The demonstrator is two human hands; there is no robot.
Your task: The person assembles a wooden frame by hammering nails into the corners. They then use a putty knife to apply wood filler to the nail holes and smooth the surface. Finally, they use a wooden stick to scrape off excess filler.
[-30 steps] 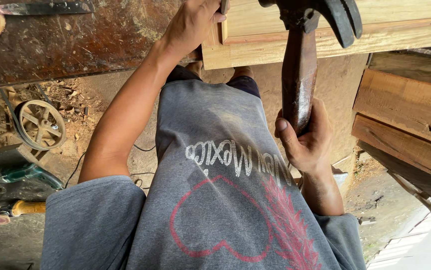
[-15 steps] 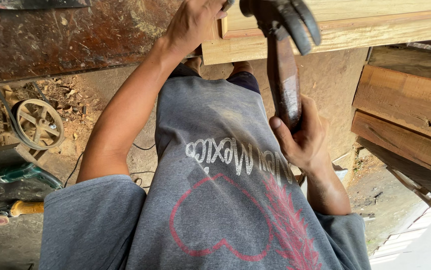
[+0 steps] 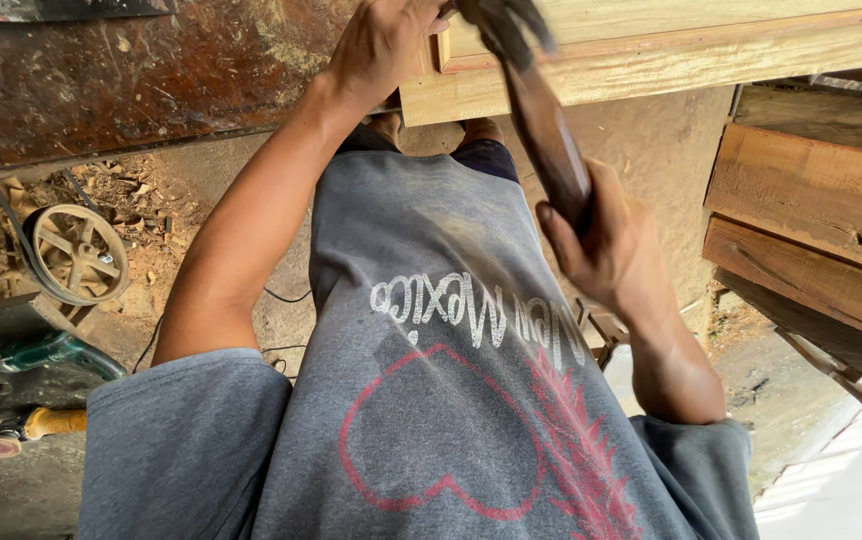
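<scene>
Left of frame: pulley wheel on the littered floor, dark worn bench top above it. Left hand pressed on the light timber frame at its corner, probably pinching a nail, hidden. Hammer head has swung left and down since a second ago, now blurred over that corner: mid-strike. Right hand wrapped tight round the handle. Stacked planks crowd the right.

A grey short-sleeved T-shirt was worn, its cloth faded and dusted pale across the front. A heart outline in red was printed on the chest, a red feathery leaf shape beside it, and white lettering above. Both forearms were left bare. Dark trousers were seen below the hem.
</scene>
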